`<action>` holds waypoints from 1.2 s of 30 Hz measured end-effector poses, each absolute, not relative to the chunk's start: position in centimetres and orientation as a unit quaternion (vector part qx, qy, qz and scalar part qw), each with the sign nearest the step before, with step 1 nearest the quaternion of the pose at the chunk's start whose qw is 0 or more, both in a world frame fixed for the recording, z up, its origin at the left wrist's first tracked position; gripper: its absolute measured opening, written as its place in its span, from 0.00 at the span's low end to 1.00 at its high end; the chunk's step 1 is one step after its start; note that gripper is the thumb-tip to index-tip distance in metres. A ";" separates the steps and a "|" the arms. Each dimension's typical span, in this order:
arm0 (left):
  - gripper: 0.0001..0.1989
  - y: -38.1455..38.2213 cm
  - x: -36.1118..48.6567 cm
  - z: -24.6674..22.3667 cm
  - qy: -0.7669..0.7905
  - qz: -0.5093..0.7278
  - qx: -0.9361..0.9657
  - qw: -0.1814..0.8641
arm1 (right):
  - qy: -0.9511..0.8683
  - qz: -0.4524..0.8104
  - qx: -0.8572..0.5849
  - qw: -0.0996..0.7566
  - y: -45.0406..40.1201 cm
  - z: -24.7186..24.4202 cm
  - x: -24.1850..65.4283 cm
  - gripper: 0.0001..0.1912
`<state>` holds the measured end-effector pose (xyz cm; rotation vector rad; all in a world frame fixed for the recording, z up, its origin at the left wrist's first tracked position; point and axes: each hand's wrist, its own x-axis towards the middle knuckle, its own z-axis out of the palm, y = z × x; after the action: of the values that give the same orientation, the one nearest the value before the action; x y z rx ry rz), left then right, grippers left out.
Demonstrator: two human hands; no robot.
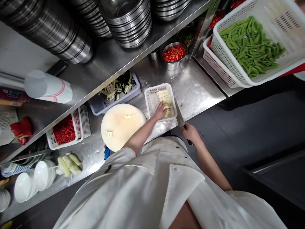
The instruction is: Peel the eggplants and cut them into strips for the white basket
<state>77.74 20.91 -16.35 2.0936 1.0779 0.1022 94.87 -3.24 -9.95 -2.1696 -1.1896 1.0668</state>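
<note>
My left hand [160,112] reaches into a small white perforated basket [149,101], its fingers spread over pale cut vegetable pieces [163,94] lying in a row there. In my right hand [191,133] is the handle of a kitchen knife [179,114]. Its broad blade points away from me, close along the basket's right side. Left of the basket lies a round chopping board [119,124]. Two small groups of pale slices, a left bunch [109,134] and a far bunch [129,116], rest on it.
A steel shelf [133,58] with stacked metal bowls [130,25] overhangs the counter. Behind the board sits a tub [96,108] of peelings. A bowl of chopped red peppers [174,54] stands further back. Green pods [252,47] fill a basket at right; peeled vegetables [69,164] lie left.
</note>
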 end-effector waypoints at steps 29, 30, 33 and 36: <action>0.26 16.9 47.7 -9.3 0.750 0.314 0.580 0.039 | -0.369 0.737 -0.488 0.286 6.5 -11.6 77.5 0.29; 0.26 16.7 46.5 -9.1 0.775 0.316 0.548 0.021 | -0.382 0.735 -0.487 0.276 7.0 -11.6 76.8 0.28; 0.30 16.6 42.9 -9.2 0.824 0.334 0.456 0.033 | -0.419 0.731 -0.474 0.255 8.6 -11.3 73.7 0.24; 0.30 17.0 41.9 -10.0 0.811 0.360 0.451 0.098 | -0.440 0.741 -0.451 0.232 9.4 -10.7 69.7 0.22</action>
<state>41.87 17.01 -10.00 1.3343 2.3996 1.0642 69.70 9.42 -10.72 -1.2406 -1.2101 2.0361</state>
